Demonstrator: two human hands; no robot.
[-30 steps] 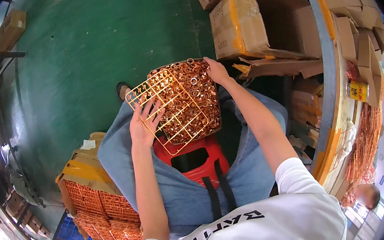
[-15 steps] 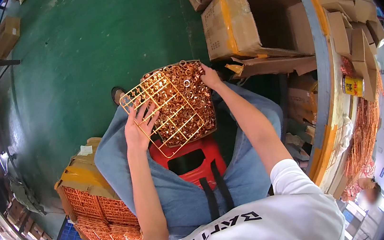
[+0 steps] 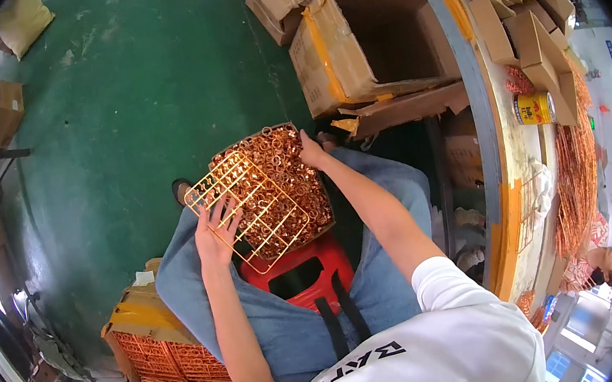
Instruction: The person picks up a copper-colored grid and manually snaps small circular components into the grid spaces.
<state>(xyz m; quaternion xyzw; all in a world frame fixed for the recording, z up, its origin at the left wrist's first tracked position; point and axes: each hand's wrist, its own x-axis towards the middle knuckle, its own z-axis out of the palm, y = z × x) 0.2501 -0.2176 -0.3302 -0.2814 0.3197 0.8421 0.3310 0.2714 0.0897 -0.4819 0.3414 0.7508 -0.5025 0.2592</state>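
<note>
The left hand [image 3: 214, 238], fingers spread, touches a shiny gold, thin-barred rectangular frame [image 3: 250, 211] over a brown box [image 3: 322, 232]'s left edge — how the right hand [image 3: 310, 151]'s fingers close, one cannot tell.

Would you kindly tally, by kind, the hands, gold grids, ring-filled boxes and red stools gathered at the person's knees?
Left hand and right hand: 2
Gold grid: 1
Box of rings: 1
Red stool: 1
Total: 5

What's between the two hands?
Between the left hand and right hand, the head view shows part of the gold grid and a box of shiny rings.
</note>
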